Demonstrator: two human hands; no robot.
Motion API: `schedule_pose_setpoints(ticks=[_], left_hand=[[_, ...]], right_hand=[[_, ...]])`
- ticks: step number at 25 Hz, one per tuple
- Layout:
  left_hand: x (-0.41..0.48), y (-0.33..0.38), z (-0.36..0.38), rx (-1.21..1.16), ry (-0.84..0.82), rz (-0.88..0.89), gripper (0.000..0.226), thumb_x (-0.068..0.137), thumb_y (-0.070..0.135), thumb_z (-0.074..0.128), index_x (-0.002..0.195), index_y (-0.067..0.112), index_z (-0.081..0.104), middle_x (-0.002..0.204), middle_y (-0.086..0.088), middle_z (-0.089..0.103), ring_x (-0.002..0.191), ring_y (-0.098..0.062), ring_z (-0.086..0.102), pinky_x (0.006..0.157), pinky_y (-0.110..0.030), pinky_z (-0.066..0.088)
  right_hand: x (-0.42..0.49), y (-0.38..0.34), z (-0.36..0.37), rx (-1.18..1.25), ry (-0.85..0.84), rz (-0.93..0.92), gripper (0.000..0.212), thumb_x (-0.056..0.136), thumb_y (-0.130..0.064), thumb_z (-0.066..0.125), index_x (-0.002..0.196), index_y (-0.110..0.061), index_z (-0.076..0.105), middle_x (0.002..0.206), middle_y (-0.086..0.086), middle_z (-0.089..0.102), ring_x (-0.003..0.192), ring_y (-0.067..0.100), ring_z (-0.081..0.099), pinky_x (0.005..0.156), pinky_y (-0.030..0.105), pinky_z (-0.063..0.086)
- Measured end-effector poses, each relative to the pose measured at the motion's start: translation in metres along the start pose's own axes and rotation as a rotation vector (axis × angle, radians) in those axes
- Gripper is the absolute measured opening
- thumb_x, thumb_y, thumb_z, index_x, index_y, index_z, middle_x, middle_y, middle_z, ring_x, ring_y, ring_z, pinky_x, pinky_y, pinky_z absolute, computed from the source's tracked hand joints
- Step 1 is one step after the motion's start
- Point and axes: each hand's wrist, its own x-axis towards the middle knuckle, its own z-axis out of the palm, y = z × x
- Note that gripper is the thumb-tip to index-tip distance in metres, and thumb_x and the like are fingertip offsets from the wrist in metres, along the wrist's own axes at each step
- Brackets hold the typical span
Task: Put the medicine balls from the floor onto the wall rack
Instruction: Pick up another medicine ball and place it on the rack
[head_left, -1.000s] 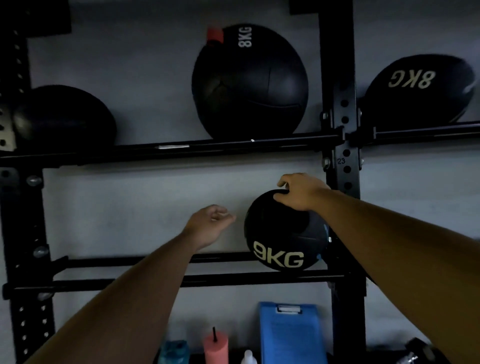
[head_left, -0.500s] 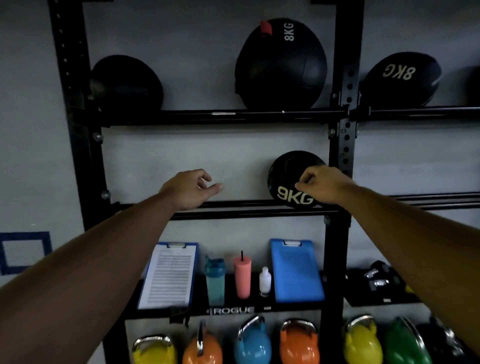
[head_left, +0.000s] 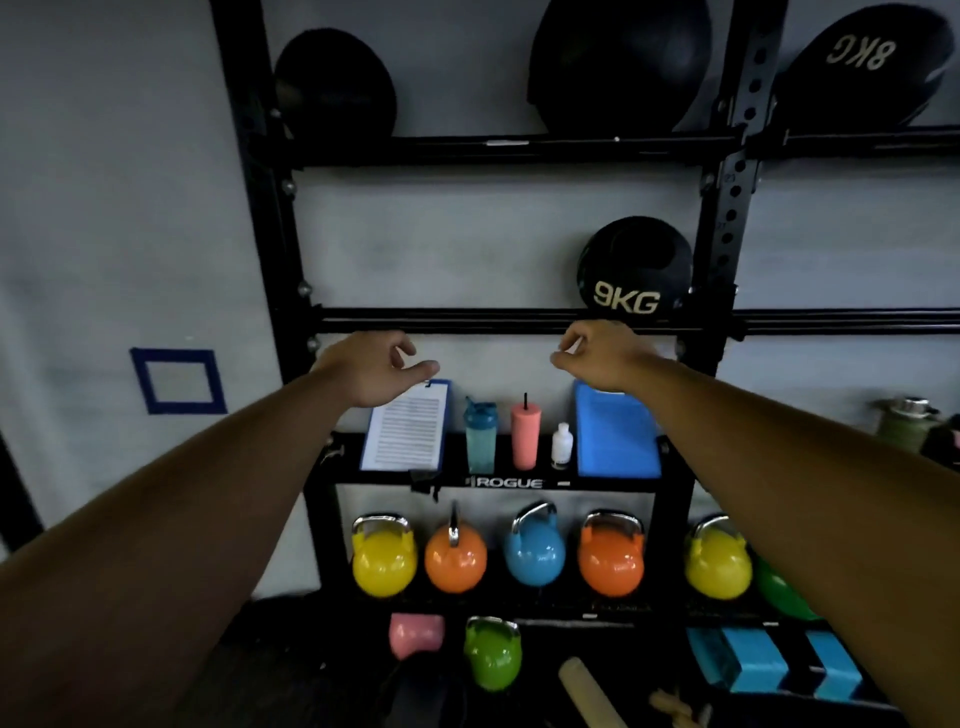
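Your left grip (head_left: 375, 368) and right grip (head_left: 597, 353) are both extended forward at equal height on straight bare forearms, each empty, fingers loosely curled, thumbs pointing inward.

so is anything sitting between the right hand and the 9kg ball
Nothing visible. The right hand hangs empty just below the 9kg ball, which rests on the rack rails; only those rails cross near it.

Dim room; grey wall (head_left: 130, 208) with blue tape square (head_left: 178, 382).
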Motion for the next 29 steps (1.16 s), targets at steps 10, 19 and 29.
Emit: schedule_pose_setpoints(ticks=[10,19,29], left_hand=[[-0.187,-0.014,0.047,0.068,-0.178,-0.175,0.052,0.085,0.071,0.068,0.113,0.028,0.070,0.109,0.008,0.074,0.107,-0.022,0.068,0.095,-0.039,0.054],[-0.255,-0.065,0.107,0.019,-0.287,-0.257,0.059,0.079,0.080,0.065,0.114,0.033,0.069,0.109,0.007,0.074,0.100,-0.023,0.071,0.093,-0.042,0.057],[-0.198,-0.203,0.150,0.071,-0.515,-0.221,0.071,0.077,0.085,0.055,0.127,0.035,0.064,0.120,0.008,0.074,0.112,-0.022,0.068,0.097,-0.043,0.055]], right_hand=[[-0.173,0.009,0.103,0.029,-0.250,0.012,0.031,0.088,-0.052,0.066,0.111,-0.031,0.068,0.116,0.000,0.069,0.105,0.025,0.065,0.084,0.034,0.049],[-0.230,0.004,0.200,0.071,-0.347,0.021,0.041,0.080,-0.059,0.059,0.113,-0.035,0.063,0.121,0.002,0.071,0.112,0.030,0.067,0.091,0.040,0.055],[-0.172,-0.038,0.327,0.046,-0.474,0.141,0.037,0.087,-0.056,0.064,0.117,-0.035,0.062,0.111,-0.003,0.071,0.104,0.024,0.068,0.088,0.039,0.055]])
